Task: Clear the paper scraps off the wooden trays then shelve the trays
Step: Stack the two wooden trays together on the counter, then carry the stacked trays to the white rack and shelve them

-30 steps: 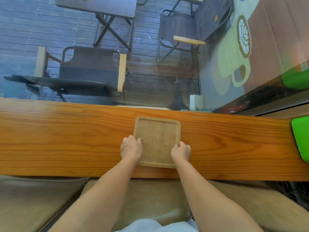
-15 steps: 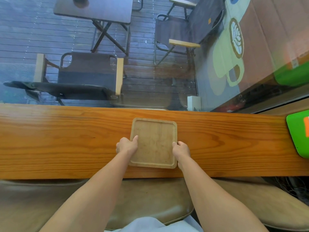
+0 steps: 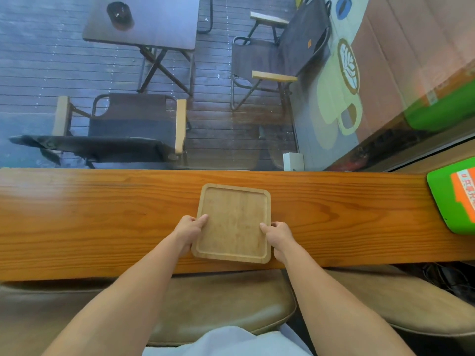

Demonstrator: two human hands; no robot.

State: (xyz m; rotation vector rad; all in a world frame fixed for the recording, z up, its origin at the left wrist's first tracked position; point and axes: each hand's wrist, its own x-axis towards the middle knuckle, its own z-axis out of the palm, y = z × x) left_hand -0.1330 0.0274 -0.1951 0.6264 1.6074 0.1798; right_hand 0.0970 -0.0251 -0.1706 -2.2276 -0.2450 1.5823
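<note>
A square wooden tray point(image 3: 232, 223) with rounded corners and a raised rim is over the long wooden counter point(image 3: 102, 222), near its front edge. Its surface is bare; no paper scraps show on it. My left hand point(image 3: 190, 228) grips the tray's left edge, thumb on top of the rim. My right hand point(image 3: 279, 235) grips the right edge the same way. I cannot tell whether the tray rests on the counter or is lifted slightly off it.
A green tray or sign point(image 3: 452, 194) with orange print lies at the counter's right end. Brown cushioned seats point(image 3: 218, 304) run below the counter's front edge. Behind the counter a window shows a deck with folding chairs point(image 3: 120, 129) and a table point(image 3: 144, 19).
Both hands have shifted from resting on the tray's near corners to gripping its side edges, thumbs over the rim. The tray has come slightly nearer to me.
</note>
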